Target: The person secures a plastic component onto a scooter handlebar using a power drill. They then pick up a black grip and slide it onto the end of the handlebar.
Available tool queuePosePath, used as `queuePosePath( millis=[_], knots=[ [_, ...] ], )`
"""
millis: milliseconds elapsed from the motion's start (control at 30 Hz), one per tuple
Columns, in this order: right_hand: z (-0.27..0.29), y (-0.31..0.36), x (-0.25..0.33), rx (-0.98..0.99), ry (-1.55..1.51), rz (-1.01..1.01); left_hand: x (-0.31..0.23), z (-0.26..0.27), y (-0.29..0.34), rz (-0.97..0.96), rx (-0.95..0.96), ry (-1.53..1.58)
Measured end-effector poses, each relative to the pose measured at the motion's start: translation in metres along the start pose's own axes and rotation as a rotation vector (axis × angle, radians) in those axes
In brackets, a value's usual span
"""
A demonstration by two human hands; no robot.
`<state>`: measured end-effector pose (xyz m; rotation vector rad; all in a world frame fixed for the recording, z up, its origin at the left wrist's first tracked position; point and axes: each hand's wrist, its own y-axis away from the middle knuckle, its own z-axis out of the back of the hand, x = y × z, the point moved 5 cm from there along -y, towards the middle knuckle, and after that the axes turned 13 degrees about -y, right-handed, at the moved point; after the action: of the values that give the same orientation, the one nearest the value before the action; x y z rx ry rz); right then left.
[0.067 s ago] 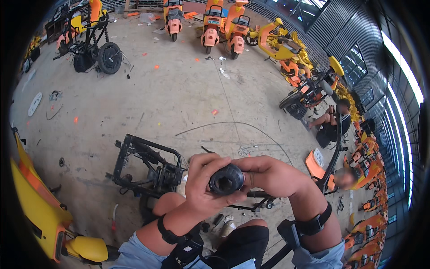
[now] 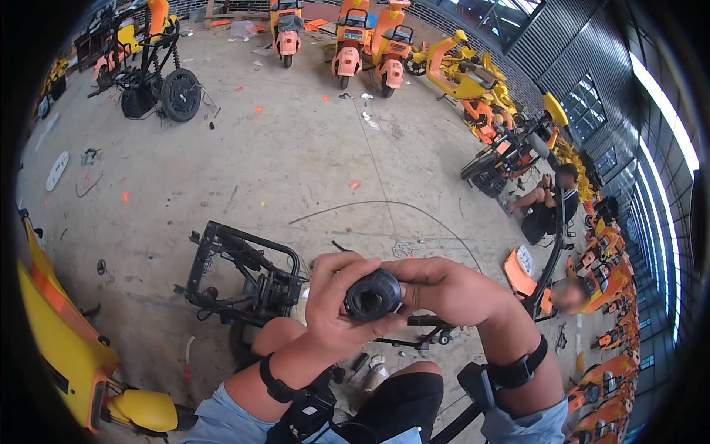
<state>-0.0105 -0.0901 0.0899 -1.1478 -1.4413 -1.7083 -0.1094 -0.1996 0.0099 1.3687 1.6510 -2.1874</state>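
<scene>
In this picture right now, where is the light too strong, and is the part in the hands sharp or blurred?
In the head view, the windows on the right blow out to white glare; straight lines bend near the dark round rim; the black round part between left hand and right hand looks sharp.

Bare forearms, 2 black wrist straps (1 per arm), light blue sleeves, black shorts

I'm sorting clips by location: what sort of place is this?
Probably a warehouse-like workshop where scooters are stripped or repaired. Orange and yellow scooters line the concrete floor, a bare black frame lies nearby, and both hands, left and right, hold a black cylindrical part.
</scene>
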Motion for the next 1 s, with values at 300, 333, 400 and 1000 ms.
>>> queuePosePath(
  millis=[300,333,400,1000],
  knots=[
    [-0.004,-0.001,0.002,-0.109,-0.156,0.073,0.011,-0.006,0.003,0.087,-0.042,-0.1],
    [-0.006,-0.003,0.001,-0.058,-0.177,0.102,0.011,-0.006,0.003,0.071,-0.046,-0.122],
    [-0.004,-0.004,-0.002,-0.08,-0.198,0.061,0.01,-0.006,0.002,0.059,-0.045,-0.122],
    [-0.005,-0.001,0.004,-0.208,-0.236,0.036,0.0,-0.005,-0.002,0.022,-0.043,-0.147]
  ],
)
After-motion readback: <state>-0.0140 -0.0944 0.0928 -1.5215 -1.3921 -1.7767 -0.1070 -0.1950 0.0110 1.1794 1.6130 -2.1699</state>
